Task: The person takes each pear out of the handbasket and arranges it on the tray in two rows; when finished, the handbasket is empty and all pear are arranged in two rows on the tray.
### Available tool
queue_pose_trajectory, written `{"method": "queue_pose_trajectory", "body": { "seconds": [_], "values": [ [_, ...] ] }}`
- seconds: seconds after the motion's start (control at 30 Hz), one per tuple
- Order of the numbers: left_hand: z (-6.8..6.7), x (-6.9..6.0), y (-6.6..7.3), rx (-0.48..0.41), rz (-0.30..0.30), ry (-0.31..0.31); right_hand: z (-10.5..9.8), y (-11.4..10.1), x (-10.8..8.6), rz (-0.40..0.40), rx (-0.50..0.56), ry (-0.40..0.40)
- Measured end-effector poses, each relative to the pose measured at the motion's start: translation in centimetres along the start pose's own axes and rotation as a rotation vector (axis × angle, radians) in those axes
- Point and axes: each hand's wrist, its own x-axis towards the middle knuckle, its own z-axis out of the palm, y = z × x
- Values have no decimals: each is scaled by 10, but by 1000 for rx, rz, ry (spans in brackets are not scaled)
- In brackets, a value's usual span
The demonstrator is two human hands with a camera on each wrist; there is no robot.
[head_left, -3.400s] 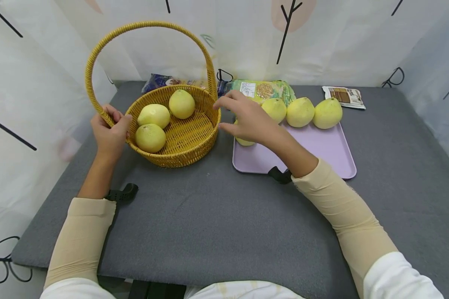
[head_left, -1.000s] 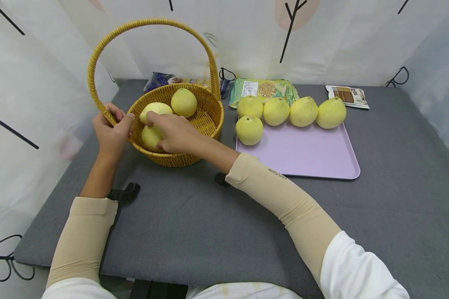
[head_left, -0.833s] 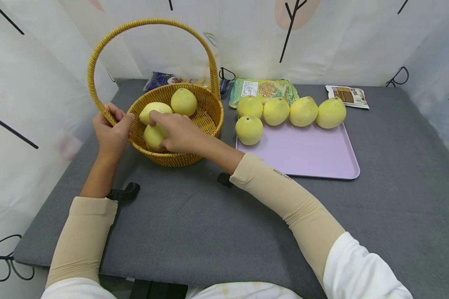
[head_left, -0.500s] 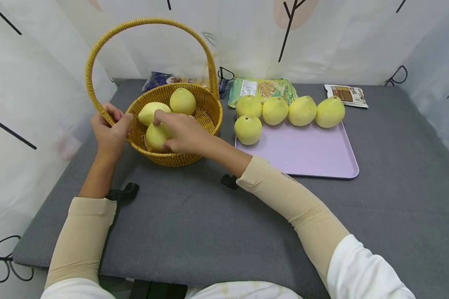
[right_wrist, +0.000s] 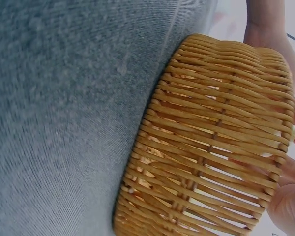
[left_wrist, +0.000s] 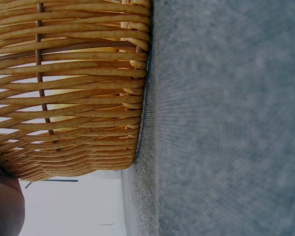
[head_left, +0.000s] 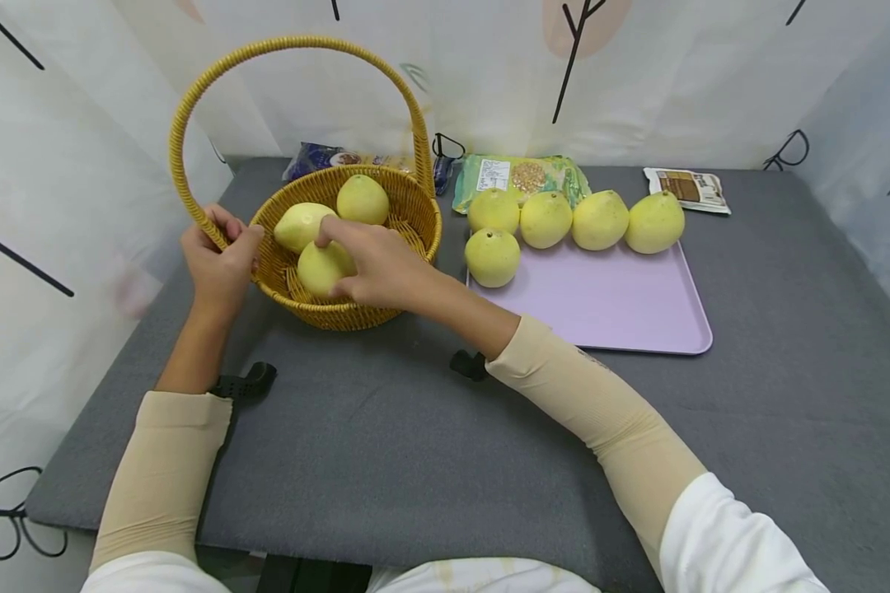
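In the head view my left hand [head_left: 221,257] grips the woven yellow basket [head_left: 352,317] by the left foot of its tall handle [head_left: 297,43]. Inside the basket my right hand [head_left: 378,262] holds a pale yellow pear-shaped fruit [head_left: 322,269] at the near side, thumb and fingers around its right side. Two similar fruits sit behind it: an oval one [head_left: 301,226] and a rounder one [head_left: 363,199]. In the wrist views the basket's slatted wall [left_wrist: 78,98] fills much of the picture and hides most of the fruit.
Several like fruits, one of them a front fruit [head_left: 493,258], stand along the back and left of a lilac tray [head_left: 608,309]. Behind are a green food packet [head_left: 534,175], a dark blue packet [head_left: 315,160] and a brown-white packet [head_left: 686,190]. Grey cloth covers the table [head_left: 415,445].
My right hand came from beside the tray into the basket. Since then it has shifted the near fruit rightward, away from the left wall. The left hand has kept its hold.
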Motion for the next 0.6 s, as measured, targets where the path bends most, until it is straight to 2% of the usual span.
{"method": "queue_pose_trajectory", "body": {
  "seconds": [0.27, 0.6],
  "values": [
    [1, -1, 1, 2, -8, 6, -10, -4, -10, -14, 38, 48],
    [2, -1, 3, 30, 20, 3, -21, -7, -22, -60, 50, 98]
  ]
}}
